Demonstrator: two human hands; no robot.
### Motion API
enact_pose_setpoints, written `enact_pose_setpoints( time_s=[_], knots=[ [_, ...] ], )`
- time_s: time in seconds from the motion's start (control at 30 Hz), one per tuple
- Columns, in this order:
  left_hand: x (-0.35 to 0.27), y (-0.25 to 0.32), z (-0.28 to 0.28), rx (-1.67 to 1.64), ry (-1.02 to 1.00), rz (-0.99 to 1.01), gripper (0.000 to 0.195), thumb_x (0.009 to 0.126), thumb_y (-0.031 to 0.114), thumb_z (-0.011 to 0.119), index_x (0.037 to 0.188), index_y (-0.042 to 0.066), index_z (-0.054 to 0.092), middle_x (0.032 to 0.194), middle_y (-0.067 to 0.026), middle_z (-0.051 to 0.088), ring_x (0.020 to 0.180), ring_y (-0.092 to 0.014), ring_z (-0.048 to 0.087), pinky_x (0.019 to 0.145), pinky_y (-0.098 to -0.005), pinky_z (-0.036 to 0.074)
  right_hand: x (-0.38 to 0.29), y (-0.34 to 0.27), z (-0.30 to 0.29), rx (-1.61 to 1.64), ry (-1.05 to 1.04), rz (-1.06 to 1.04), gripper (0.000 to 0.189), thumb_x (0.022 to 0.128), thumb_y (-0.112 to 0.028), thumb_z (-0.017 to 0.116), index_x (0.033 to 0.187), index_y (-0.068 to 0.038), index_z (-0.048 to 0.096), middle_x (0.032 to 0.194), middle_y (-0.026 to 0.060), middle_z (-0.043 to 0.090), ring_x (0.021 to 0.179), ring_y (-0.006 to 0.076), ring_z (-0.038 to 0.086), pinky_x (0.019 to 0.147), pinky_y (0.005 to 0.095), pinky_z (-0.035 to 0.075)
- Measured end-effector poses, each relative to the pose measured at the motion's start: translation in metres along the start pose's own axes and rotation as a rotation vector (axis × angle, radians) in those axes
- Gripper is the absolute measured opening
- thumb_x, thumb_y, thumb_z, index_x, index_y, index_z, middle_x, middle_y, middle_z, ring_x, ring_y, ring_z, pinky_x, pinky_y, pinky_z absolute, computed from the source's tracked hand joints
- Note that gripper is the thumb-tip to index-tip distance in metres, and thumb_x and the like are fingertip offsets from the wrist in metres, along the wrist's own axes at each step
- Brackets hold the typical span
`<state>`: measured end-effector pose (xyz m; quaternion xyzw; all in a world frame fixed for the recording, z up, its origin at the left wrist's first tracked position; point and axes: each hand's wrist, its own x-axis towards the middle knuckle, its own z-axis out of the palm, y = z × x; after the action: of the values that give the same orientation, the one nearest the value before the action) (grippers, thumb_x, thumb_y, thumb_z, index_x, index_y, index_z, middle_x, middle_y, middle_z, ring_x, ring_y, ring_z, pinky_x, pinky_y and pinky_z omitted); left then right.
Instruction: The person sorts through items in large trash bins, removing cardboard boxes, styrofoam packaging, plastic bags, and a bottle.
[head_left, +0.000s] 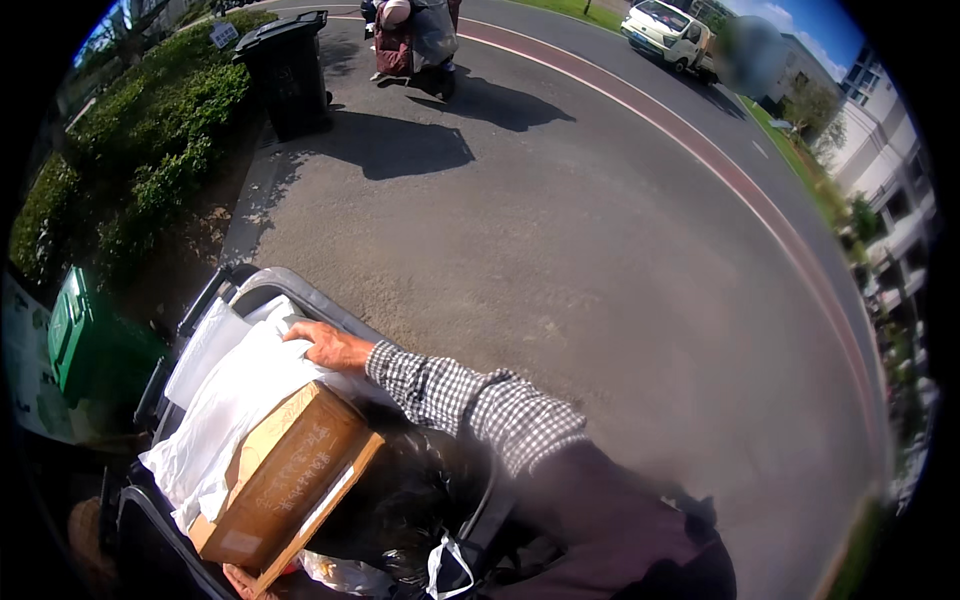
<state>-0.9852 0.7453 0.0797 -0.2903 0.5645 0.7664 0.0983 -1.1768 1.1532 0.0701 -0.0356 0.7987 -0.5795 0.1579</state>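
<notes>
My right hand (330, 346), in a black-and-white checked sleeve, pinches the upper edge of a white plastic bag (244, 386). Partly under that bag lies a brown cardboard box (292, 469) with handwriting on its side and a flap standing out. My left hand (244, 581) shows only in part at the bottom edge, with fingers against the lower end of the box. Both things lie over an uncovered grey wheeled bin (322, 300). Inside it sits a black plastic rubbish bag (405, 487), and near its front are a clear bag (345, 574) and a white strap (450, 566).
A green lidded bin (71, 330) stands at the left, beside a hedge (172, 142). Further ahead are a black wheeled bin (285, 79) and a loaded scooter (420, 45). A white light truck (667, 34) is on the road beyond a red strip (637, 112).
</notes>
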Motion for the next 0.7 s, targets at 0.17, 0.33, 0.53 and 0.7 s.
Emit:
enact_pose_setpoints(
  time_s=[0.17,0.33,0.53,0.7],
  knots=[
    [-0.009,0.012,-0.032,-0.096,-0.064,-0.003,0.073,0.104,0.062,0.056,0.156,0.012,0.044,0.149,-0.013,0.056,0.131,-0.03,0.059,0.1,-0.0458,0.053,-0.008,-0.006,-0.012,-0.049,-0.058,0.005,0.049,0.091,-0.007,0.052,0.139,-0.001,0.053,0.147,0.0241,0.055,0.143,0.0344,0.049,0.122,0.0407,0.034],
    [0.039,0.007,-0.083,-0.115,-0.082,-0.017,0.092,0.097,0.078,0.051,0.164,0.019,0.031,0.165,-0.0102,0.039,0.149,-0.033,0.042,0.112,-0.0536,0.044,-0.002,-0.01,-0.01,0.009,-0.091,-0.012,0.038,0.097,-0.012,0.054,0.134,-0.003,0.053,0.142,0.023,0.057,0.14,0.0309,0.051,0.12,0.0402,0.036],
    [0.05,0.032,-0.094,-0.086,-0.285,-0.141,0.095,0.097,0.081,0.046,0.166,0.018,0.028,0.168,-0.0111,0.035,0.152,-0.035,0.037,0.116,-0.0557,0.037,-0.003,0.0,-0.012,0.016,-0.061,-0.057,0.034,0.098,-0.024,0.066,0.122,-0.003,0.057,0.128,0.0201,0.062,0.124,0.0262,0.058,0.109,0.0389,0.043],
    [0.044,0.049,-0.055,-0.106,-0.315,-0.147,0.095,0.099,0.08,0.044,0.166,0.013,0.028,0.171,-0.0135,0.03,0.153,-0.037,0.032,0.12,-0.0567,0.032,-0.005,0.012,-0.021,-0.113,-0.059,-0.083,0.04,0.097,-0.028,0.064,0.125,-0.002,0.057,0.135,0.0231,0.06,0.131,0.0321,0.057,0.113,0.041,0.042]
  ],
)
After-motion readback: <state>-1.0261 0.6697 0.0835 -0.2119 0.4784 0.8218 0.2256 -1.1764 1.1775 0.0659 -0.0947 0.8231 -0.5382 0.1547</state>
